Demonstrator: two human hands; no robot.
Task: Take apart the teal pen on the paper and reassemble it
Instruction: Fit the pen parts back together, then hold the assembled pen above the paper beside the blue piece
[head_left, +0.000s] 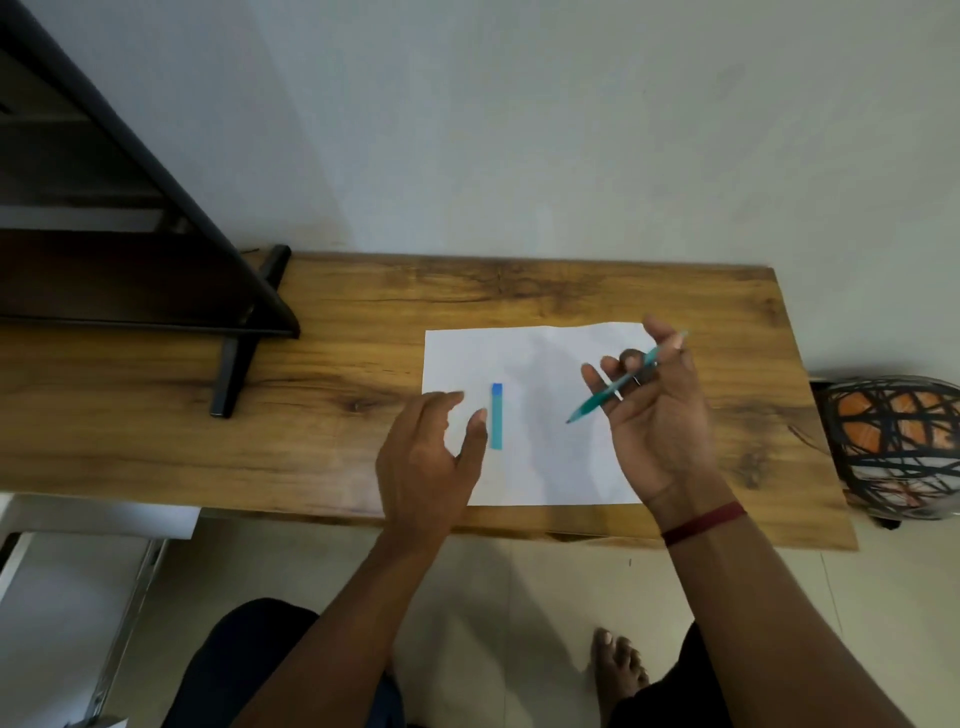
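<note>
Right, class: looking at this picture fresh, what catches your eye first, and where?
The teal pen, held slanted in the right hand over the right side of the white paper. Next, a small blue strip lying on the paper beside the open left hand.

Left hand (426, 457) hovers palm down, fingers relaxed; right hand (660, 431), palm up, pinches teal pen (597, 398)

No legible txt, labels, brands or nos. anywhere; paper (540, 415) blank, pen (613, 387) markings too small.
</note>
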